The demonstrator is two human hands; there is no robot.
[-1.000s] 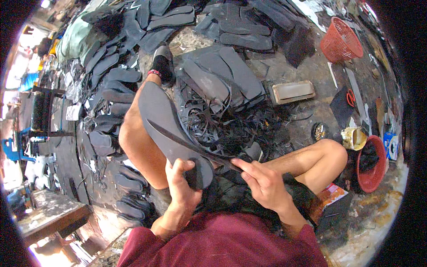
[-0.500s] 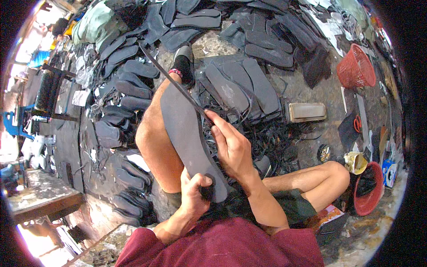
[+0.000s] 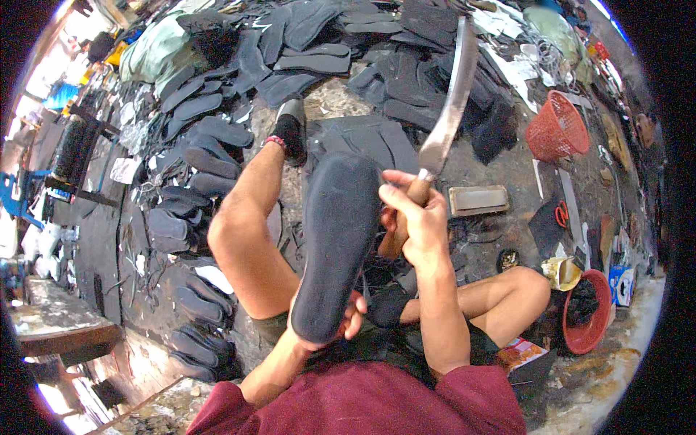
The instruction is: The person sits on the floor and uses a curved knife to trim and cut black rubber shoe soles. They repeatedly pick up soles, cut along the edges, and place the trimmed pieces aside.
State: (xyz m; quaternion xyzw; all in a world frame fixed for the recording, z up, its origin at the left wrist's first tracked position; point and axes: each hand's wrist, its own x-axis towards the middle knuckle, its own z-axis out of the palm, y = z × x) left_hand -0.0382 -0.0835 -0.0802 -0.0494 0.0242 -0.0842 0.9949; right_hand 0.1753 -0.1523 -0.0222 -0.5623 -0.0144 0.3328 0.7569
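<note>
A long dark shoe sole (image 3: pixel 339 232) stands nearly lengthwise in front of me, its wide end away from me. My left hand (image 3: pixel 353 317) grips its near end from beneath, so most of that palm is hidden behind it. Beside the sole's right edge, my right hand (image 3: pixel 426 226) is closed round the wooden handle of a large knife (image 3: pixel 451 109). Its curved steel blade points up and away, apart from the sole. Flat dark sole pieces (image 3: pixel 377 138) lie on the floor beyond.
Piles of soles (image 3: pixel 312 58) cover the far floor, with more stacks (image 3: pixel 210 159) on the left. To the right are a pale rectangular block (image 3: pixel 478 201), a red mesh basket (image 3: pixel 557 134), a red bucket (image 3: pixel 607 312) and orange-handled scissors (image 3: pixel 561 214). A worn wooden bench (image 3: pixel 65 337) stands left.
The knife has swung from along the sole's edge to the right, its blade now raised. The sole has turned to show another face and swung more upright.
</note>
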